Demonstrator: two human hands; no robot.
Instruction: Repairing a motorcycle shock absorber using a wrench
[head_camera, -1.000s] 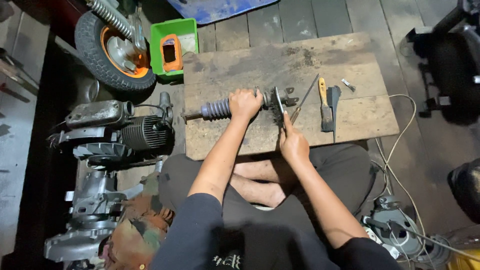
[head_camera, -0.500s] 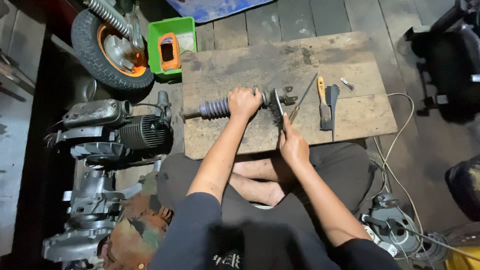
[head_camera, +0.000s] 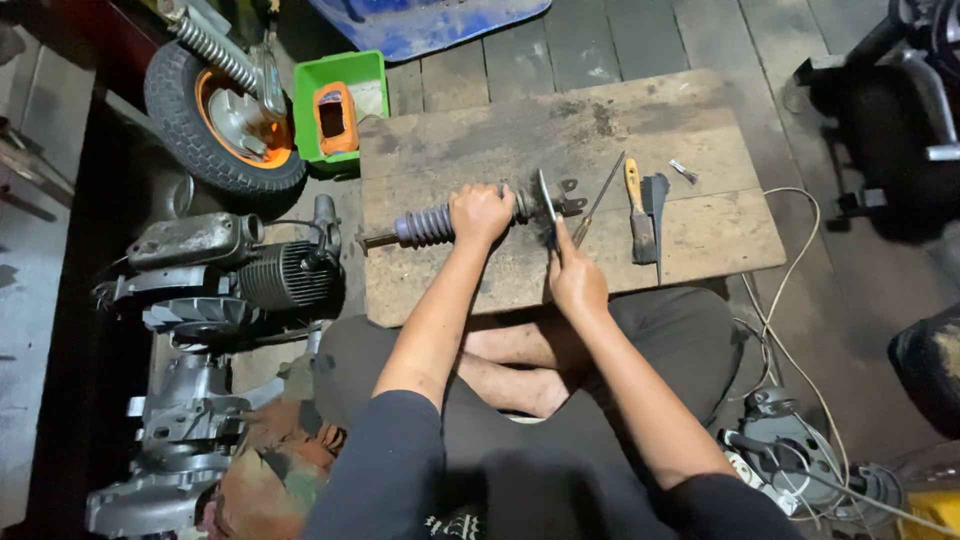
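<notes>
A worn wooden board (head_camera: 700, 240) serves as the desk, set on the plank floor (head_camera: 620, 50). On it lie a shock absorber (head_camera: 430, 225) with a ribbed grey boot, a thin metal rod (head_camera: 600, 197), a yellow-handled tool (head_camera: 637, 208), a dark blade (head_camera: 657, 195) and a small metal bit (head_camera: 684, 171).

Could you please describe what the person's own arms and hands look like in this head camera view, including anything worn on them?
Both forearms are bare. The left hand and right hand wear no gloves; no watch, ring or bracelet shows. Short dark sleeves of a dark T-shirt cover only the upper arms.
</notes>
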